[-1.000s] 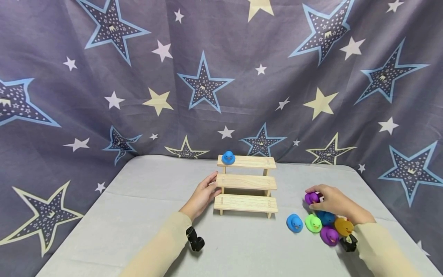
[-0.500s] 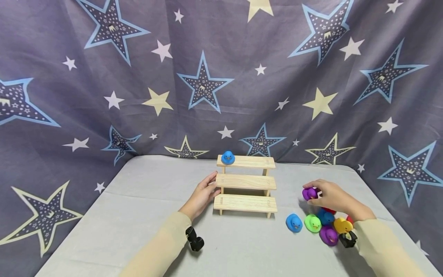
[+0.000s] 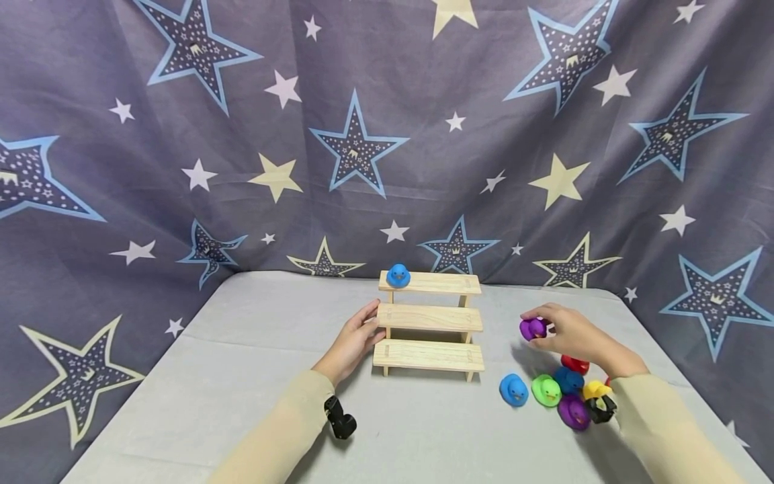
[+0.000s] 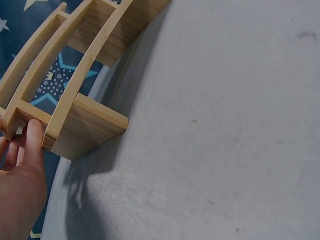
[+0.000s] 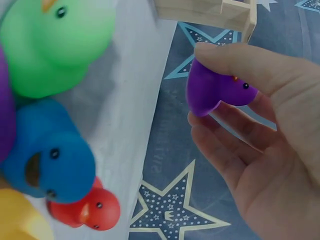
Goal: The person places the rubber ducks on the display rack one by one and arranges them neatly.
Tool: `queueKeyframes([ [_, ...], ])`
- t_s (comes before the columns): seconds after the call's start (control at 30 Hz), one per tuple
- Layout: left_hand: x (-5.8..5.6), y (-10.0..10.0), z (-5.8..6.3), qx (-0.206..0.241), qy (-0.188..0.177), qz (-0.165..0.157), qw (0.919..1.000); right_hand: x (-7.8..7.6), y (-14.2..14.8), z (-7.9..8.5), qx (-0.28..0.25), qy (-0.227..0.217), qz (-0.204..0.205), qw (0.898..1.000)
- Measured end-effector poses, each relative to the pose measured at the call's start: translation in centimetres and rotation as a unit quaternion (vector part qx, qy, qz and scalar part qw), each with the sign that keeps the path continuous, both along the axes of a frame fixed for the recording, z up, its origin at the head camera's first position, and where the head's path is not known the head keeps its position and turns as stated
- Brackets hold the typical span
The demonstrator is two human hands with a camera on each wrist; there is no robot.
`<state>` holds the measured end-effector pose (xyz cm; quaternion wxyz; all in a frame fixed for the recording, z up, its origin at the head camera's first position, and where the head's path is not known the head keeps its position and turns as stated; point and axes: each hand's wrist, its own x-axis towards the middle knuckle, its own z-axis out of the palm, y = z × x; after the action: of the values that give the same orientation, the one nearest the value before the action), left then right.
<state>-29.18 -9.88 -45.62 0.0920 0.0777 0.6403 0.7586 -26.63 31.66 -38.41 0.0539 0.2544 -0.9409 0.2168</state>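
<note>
A purple rubber duck (image 3: 533,329) is pinched between the thumb and fingers of my right hand (image 3: 571,333), held above the table to the right of a three-step wooden display shelf (image 3: 431,317). In the right wrist view the purple duck (image 5: 212,90) lies tilted, with the thumb on one side and fingertips on the other. My left hand (image 3: 353,341) grips the left end of the shelf at its middle step; the left wrist view shows the thumb (image 4: 34,142) against the wood, the other fingers partly hidden. On the top step's left end sits a blue duck (image 3: 398,275).
Right of the shelf, ducks cluster on the grey table (image 3: 423,430): light blue (image 3: 514,390), green (image 3: 547,390), darker blue (image 3: 569,380), purple (image 3: 574,412), yellow (image 3: 596,390) and red (image 3: 575,364). Behind the table hangs a star-patterned cloth (image 3: 387,222).
My right hand has lifted the purple duck off the cluster and moved it left toward the shelf, uncovering a red duck. The left hand stays on the shelf.
</note>
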Motion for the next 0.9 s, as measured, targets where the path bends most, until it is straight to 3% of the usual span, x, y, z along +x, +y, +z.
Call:
queueKeyframes([
  [0.43,0.0,0.1,0.0,-0.003,0.002,-0.003,1.0,-1.0,-1.9,1.4,0.014,0.049,0.014,0.999],
  [0.9,0.1,0.0,0.2,0.007,0.001,-0.005,1.0,-2.5,-5.6,2.5,-0.008,0.068,0.04,0.997],
])
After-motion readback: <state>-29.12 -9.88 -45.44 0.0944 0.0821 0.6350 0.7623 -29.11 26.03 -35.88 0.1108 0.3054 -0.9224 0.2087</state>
